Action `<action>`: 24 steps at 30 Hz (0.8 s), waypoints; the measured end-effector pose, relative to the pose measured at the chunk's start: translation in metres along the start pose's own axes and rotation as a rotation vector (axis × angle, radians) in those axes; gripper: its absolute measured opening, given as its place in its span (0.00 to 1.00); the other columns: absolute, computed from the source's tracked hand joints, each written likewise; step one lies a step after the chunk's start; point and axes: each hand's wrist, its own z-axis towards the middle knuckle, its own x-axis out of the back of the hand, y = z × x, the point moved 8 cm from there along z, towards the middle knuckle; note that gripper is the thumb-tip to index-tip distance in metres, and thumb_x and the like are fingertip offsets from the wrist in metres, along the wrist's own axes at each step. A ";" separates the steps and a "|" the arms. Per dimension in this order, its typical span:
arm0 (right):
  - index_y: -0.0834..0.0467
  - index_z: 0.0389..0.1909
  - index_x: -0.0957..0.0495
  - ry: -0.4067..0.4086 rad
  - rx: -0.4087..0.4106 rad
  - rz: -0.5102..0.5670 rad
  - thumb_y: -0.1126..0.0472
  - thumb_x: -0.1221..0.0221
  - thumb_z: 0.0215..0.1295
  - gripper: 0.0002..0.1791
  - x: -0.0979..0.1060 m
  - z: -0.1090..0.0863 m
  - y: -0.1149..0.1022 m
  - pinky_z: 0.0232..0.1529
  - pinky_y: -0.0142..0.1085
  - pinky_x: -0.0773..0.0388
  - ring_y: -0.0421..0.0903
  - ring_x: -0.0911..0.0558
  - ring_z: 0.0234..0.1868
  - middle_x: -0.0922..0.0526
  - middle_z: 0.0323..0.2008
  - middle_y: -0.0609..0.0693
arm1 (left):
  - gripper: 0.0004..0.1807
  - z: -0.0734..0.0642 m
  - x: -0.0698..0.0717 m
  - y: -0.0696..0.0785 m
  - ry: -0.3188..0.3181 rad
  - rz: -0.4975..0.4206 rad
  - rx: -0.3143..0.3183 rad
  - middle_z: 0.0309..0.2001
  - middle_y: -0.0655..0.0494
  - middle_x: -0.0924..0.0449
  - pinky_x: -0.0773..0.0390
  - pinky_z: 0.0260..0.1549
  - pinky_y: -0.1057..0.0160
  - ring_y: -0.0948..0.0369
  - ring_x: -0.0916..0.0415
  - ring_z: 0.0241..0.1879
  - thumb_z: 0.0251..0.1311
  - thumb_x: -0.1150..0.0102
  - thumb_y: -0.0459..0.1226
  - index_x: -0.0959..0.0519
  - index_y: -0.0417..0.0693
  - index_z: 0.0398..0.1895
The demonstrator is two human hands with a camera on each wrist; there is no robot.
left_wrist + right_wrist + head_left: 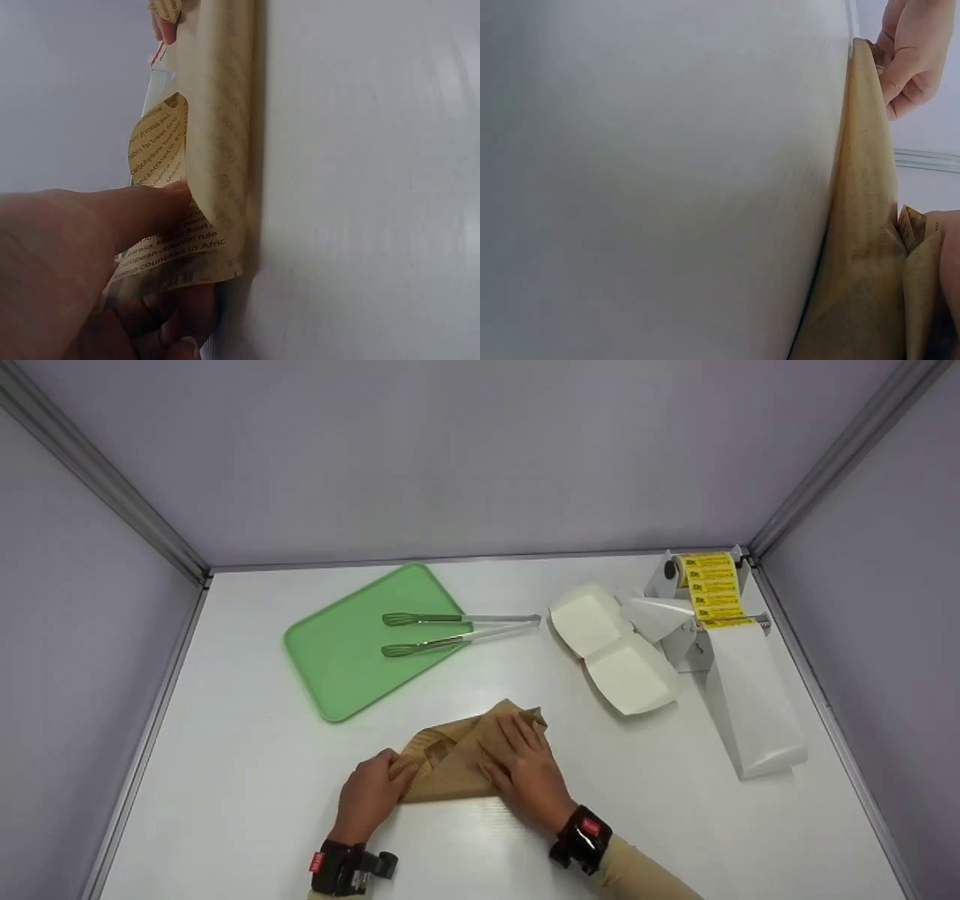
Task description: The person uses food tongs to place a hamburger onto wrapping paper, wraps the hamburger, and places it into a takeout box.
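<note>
Brown printed wrapping paper (pixel 457 776) lies folded on the table in the head view, its front edge turned over. My left hand (pixel 367 799) pinches its left end; in the left wrist view the thumb (pixel 142 214) lies on the printed inner side, with fingers below. Over the right end, my right hand (pixel 536 780) rests with fingers extended and thumb apart, pressing the raised flap. Only a sliver of that hand (pixel 951 277) shows at the right wrist view's edge, beside creased paper (pixel 862 255). Whether anything lies inside the fold is hidden.
Behind the paper is a green tray (pixel 337 660), with metal tongs (pixel 450 640) lying partly across it. An open white clamshell box (pixel 626 671) lies to the right. Beyond it stands a label dispenser (pixel 686 641) with a yellow label roll (pixel 712 585) and trailing white backing strip (pixel 754 705).
</note>
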 end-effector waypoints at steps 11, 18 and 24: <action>0.49 0.62 0.19 -0.016 -0.021 0.051 0.49 0.39 0.70 0.22 -0.001 0.000 0.002 0.73 0.61 0.37 0.62 0.35 0.75 0.29 0.72 0.59 | 0.21 -0.004 0.003 -0.007 0.027 0.009 0.064 0.18 0.62 0.39 0.42 0.20 0.65 0.63 0.38 0.20 0.67 0.36 0.45 0.31 0.50 0.18; 0.48 0.65 0.21 -0.043 -0.043 0.112 0.48 0.41 0.72 0.23 -0.002 0.000 0.003 0.75 0.61 0.41 0.61 0.38 0.77 0.32 0.74 0.59 | 0.18 -0.009 0.000 -0.002 0.011 -0.066 0.019 0.19 0.61 0.37 0.39 0.21 0.67 0.63 0.37 0.21 0.73 0.44 0.42 0.30 0.49 0.22; 0.48 0.65 0.21 -0.039 -0.057 0.138 0.49 0.42 0.73 0.22 -0.002 0.000 0.004 0.76 0.61 0.42 0.61 0.39 0.77 0.33 0.75 0.58 | 0.20 -0.012 0.003 0.012 0.043 -0.157 -0.059 0.20 0.62 0.40 0.40 0.21 0.70 0.65 0.40 0.21 0.77 0.50 0.43 0.33 0.48 0.23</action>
